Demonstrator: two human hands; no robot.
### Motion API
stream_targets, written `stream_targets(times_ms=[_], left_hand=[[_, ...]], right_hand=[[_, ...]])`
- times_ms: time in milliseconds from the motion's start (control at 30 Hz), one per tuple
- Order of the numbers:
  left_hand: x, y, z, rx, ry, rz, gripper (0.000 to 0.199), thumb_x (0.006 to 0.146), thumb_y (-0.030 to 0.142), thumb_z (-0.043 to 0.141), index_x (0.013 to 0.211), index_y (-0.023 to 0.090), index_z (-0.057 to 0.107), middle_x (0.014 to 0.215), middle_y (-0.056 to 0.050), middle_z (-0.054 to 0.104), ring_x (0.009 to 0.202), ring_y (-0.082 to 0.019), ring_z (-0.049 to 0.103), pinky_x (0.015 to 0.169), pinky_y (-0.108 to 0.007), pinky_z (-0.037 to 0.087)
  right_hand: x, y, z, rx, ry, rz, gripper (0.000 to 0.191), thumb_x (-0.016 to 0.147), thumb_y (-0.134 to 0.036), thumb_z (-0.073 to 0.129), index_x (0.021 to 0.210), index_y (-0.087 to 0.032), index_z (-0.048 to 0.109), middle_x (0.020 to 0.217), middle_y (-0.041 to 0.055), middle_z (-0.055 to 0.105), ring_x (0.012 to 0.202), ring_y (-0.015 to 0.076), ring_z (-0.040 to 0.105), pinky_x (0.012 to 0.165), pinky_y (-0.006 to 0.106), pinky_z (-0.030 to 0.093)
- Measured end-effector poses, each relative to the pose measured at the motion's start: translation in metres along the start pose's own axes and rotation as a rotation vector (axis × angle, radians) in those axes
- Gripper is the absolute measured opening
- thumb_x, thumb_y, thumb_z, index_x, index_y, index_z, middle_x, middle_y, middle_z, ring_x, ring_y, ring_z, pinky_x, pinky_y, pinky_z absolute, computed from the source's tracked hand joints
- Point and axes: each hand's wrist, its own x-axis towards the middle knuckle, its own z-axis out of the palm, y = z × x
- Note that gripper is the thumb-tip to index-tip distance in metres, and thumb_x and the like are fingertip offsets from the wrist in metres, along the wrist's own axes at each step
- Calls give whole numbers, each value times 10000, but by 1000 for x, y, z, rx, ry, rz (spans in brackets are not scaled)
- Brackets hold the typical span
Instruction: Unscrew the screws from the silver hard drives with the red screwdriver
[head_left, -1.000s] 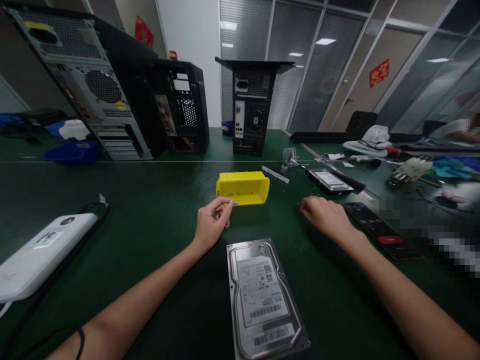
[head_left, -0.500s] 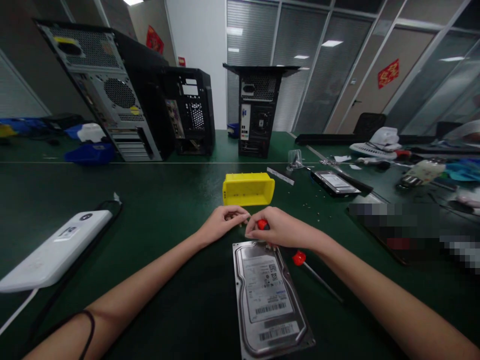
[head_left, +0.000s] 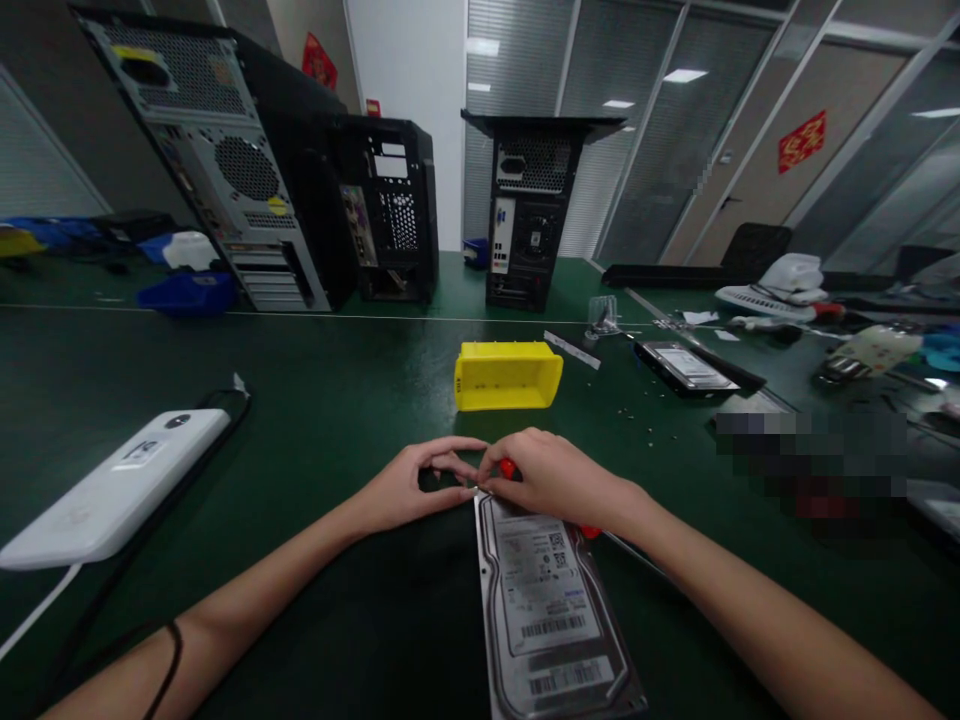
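A silver hard drive (head_left: 551,610) lies label up on the green table. My left hand (head_left: 420,485) is at its far left corner, fingers curved, thumb and fingertips meeting my right hand's fingertips. My right hand (head_left: 536,470) is closed over the drive's far edge, with a red handle (head_left: 508,468) partly visible between its fingers. Whatever tiny thing lies between the fingertips is hidden. A second screwdriver (head_left: 637,552) lies right of the drive, mostly under my right wrist. Beyond the hands stands a yellow bin (head_left: 510,378), its open side facing me.
Computer cases (head_left: 266,180) stand at the back, one black tower (head_left: 529,215) in the middle. At the right are another hard drive (head_left: 686,367), small screws (head_left: 650,431) and a plastic cup (head_left: 602,316). A white power device (head_left: 116,490) with cables lies left.
Both hands have come nearer to the drive's far left corner, my left hand lower and its thumb stretched out. My right forearm now covers more of the loose screwdriver. The view has shifted slightly.
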Motion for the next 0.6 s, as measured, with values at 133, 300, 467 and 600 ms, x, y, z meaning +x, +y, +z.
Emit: stream_targets(times_ms=[133, 300, 467, 600], left_hand=[[-1, -1, -2, 25, -23, 0, 601, 795, 203, 692, 1341, 168, 442, 1057, -64, 726, 1010, -215, 669, 950, -367, 462], [-2, -1, -3, 39, -23, 15, 676, 773, 154, 686, 1381, 151, 391, 1017, -63, 741, 945, -200, 685, 952, -379, 464], [-1, -2, -2, 59, 3, 12, 706, 764, 115, 668, 1401, 144, 366, 966, -53, 746, 916, -188, 682, 933, -368, 469], [-1, -3, -2, 53, 9, 15, 704, 757, 116, 674, 1396, 142, 379, 943, -49, 742, 872, -180, 680, 888, -347, 493]], right_hand=[[2, 2, 3, -48, 7, -42, 167, 870, -265, 571, 961, -216, 701, 986, 65, 694, 925, 218, 641, 795, 367, 465], [1, -2, 5, -101, 10, -61, 150, 868, -241, 583, 961, -211, 697, 974, 52, 711, 941, 234, 655, 767, 356, 459], [-1, -12, 5, -224, 5, -71, 174, 906, -239, 537, 980, -185, 684, 983, 70, 712, 938, 251, 666, 696, 329, 427], [-2, -20, 4, -329, -10, -100, 166, 911, -192, 515, 976, -161, 665, 973, 69, 709, 844, 255, 684, 582, 306, 370]])
